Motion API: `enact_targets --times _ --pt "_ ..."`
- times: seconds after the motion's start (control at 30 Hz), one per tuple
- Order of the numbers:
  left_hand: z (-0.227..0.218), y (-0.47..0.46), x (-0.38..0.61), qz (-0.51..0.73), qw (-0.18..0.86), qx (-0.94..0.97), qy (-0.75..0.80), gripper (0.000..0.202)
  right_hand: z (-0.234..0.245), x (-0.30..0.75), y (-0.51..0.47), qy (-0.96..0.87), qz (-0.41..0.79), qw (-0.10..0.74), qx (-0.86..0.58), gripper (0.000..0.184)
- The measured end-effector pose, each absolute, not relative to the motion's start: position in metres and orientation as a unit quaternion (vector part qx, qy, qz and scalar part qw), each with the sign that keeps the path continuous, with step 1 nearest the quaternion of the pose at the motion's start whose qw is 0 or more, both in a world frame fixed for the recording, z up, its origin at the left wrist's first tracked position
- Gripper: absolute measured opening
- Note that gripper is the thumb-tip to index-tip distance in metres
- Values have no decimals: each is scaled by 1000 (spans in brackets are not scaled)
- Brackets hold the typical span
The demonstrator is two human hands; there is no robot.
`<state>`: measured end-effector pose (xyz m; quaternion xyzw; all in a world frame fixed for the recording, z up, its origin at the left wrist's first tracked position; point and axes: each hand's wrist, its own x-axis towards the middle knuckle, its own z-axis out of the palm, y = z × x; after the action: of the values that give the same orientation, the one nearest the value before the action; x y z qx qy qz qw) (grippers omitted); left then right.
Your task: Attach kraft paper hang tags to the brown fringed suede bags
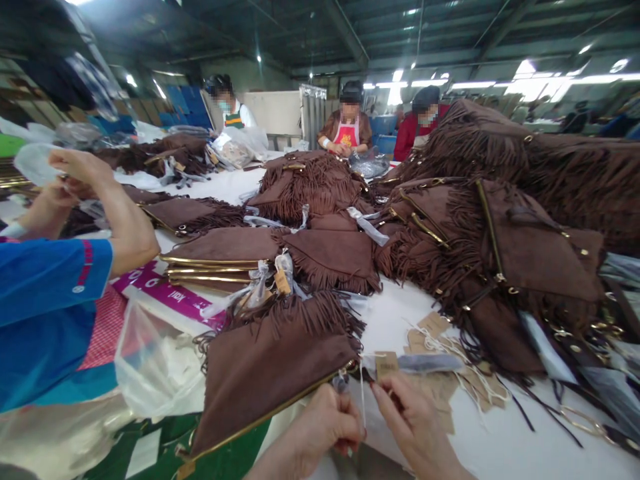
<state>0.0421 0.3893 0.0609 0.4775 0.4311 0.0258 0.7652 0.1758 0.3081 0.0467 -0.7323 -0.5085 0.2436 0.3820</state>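
Observation:
A brown fringed bag (280, 353) with a gold zip edge lies tilted before me, its fringe at the far side. By its right corner my left hand (325, 423) is closed, with a bit of clear plastic wrap (341, 383) sticking out above the fingers. My right hand (417, 417) is closed just right of it, thumb and finger pinching the end of a dark strip (367, 376) near the bag's corner. A white string (363, 400) hangs between the hands. Beyond the right fingertips lies a brown card tag (387, 365).
Loose card tags (435, 387) with white strings lie on the white table (505, 440). Stacked fringed bags (545, 253) rise at the right; more bags (220, 247) lie ahead. At left, a co-worker's blue sleeve (50, 287) and raised hands (83, 177) are close, beside a plastic bag (150, 367).

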Motion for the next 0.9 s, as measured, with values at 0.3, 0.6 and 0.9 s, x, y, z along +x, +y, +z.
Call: enact_targets --times 0.3,0.6,0.9 --pt "49 395 42 -24 777 483 403 3 39 150 318 -231 519 523 -636 30" --pt "46 377 63 166 756 406 486 21 40 151 299 -360 351 448 -739 24" --pt "35 371 72 218 760 345 506 21 34 149 297 -399 287 442 -750 22"
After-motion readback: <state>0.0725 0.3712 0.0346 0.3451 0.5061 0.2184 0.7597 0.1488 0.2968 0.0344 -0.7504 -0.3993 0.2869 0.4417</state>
